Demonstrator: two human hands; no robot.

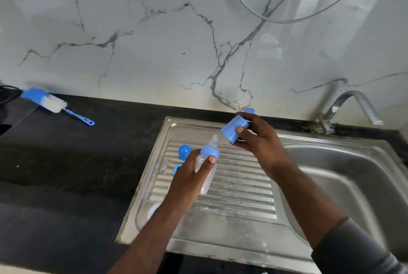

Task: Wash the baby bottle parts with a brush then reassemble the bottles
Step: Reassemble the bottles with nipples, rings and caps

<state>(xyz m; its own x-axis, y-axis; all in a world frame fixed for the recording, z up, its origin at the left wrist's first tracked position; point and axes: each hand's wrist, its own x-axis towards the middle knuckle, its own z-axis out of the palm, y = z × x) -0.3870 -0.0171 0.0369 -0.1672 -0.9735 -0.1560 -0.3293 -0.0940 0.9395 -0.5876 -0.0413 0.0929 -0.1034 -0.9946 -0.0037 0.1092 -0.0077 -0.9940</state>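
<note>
My left hand point(188, 174) grips a clear baby bottle point(206, 172) with a blue collar and clear teat, tilted up to the right over the drainboard point(231, 198). My right hand point(257, 139) holds a blue bottle cap point(233, 129) just above and right of the teat, its open end turned down and left. Other blue bottle parts point(184, 152) lie behind my left hand, partly hidden. A small blue piece point(249, 110) shows behind my right hand. The blue and white bottle brush point(51, 102) lies on the black counter at far left.
The steel sink basin point(344, 163) lies to the right, with a metal tap point(346, 105) behind it. A white round item point(153, 209) peeks out under my left forearm on the drainboard. The black counter point(66, 174) stretches left. A marble wall stands behind.
</note>
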